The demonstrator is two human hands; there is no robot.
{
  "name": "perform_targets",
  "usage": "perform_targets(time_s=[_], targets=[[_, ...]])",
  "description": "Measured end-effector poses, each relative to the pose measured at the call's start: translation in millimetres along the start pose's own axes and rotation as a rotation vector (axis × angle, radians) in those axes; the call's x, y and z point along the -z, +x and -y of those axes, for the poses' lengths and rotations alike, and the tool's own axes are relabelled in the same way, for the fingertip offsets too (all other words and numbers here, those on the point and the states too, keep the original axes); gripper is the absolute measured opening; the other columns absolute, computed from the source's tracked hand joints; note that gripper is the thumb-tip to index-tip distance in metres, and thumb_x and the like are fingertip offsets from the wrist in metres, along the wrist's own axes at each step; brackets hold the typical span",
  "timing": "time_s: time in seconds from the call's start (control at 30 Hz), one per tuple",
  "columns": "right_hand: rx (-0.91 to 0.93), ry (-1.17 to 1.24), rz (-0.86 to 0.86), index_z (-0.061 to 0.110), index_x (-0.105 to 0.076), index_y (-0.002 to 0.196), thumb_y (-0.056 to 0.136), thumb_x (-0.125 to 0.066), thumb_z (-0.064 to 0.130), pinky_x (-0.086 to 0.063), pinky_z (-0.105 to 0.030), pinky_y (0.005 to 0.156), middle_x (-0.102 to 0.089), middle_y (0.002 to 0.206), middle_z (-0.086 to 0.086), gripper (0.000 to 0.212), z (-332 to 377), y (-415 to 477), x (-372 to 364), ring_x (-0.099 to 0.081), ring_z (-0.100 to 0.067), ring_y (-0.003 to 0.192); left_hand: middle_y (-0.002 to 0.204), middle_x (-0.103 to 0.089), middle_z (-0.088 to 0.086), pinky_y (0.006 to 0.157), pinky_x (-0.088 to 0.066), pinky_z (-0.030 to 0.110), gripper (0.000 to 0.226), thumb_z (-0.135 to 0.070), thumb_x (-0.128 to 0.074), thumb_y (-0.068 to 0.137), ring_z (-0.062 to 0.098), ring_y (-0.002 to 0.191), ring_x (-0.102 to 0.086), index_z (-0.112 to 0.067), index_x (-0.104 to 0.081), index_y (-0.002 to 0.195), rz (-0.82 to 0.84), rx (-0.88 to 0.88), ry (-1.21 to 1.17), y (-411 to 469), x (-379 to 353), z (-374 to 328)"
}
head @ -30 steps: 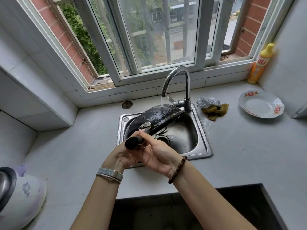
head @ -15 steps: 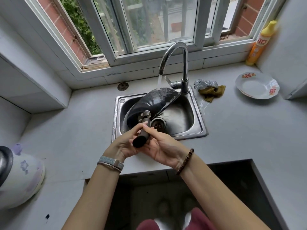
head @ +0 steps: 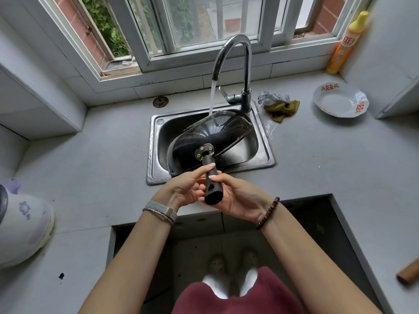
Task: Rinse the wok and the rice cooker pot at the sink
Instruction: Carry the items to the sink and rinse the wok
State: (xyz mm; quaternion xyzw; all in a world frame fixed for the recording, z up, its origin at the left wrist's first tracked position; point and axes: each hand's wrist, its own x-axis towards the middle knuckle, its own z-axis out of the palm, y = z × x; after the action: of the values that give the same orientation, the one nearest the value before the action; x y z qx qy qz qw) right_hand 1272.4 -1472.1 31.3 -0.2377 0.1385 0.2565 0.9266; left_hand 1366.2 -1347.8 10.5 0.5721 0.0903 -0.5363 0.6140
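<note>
Snugly in 2 hands point(head: 181, 189) point(head: 240, 198): wok handle point(head: 212, 193)

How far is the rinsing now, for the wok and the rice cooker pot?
Done: nothing visibly finished. In hand: the wok sits tilted in the sink under the running tap, left hand and right hand gripping its handle. Left: the pot, not at the sink; the rice cooker stands at the counter's left edge.

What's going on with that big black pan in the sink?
A person is rinsing the wok. The left hand and right hand both grip its handle, tipping it on its side in the sink while water from the faucet runs onto it. The white rice cooker sits on the counter at the left, untouched.
</note>
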Motion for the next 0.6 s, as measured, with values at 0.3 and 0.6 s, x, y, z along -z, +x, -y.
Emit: perform_targets(time_s=[0.3,0.6], targets=[[-0.105,-0.172,-0.102,0.002,-0.049,0.116,0.093,-0.043,0.005,-0.056,-0.033,0.074,-0.062,0.091,-0.016,0.024,-12,-18,25,-0.064,-0.021,0.078,0.056,-0.052,0.003,0.036,-0.036,0.017,0.029,-0.038,-0.061,0.088,0.011,0.033,-0.038,-0.009,-0.068,0.087,0.082,0.055,-0.012,18,-10,37],[-0.230,-0.356,-0.343,0.009,-0.051,0.105,0.093,-0.050,0.008,-0.055,-0.031,0.059,-0.057,0.072,-0.006,0.012,-32,-20,47,-0.062,-0.017,0.060,0.094,-0.066,0.007,0.048,-0.047,0.016,0.025,-0.029,-0.060,0.093,0.006,0.053,-0.061,-0.007,-0.067,0.103,0.097,0.084,0.078,37,-9,67]])
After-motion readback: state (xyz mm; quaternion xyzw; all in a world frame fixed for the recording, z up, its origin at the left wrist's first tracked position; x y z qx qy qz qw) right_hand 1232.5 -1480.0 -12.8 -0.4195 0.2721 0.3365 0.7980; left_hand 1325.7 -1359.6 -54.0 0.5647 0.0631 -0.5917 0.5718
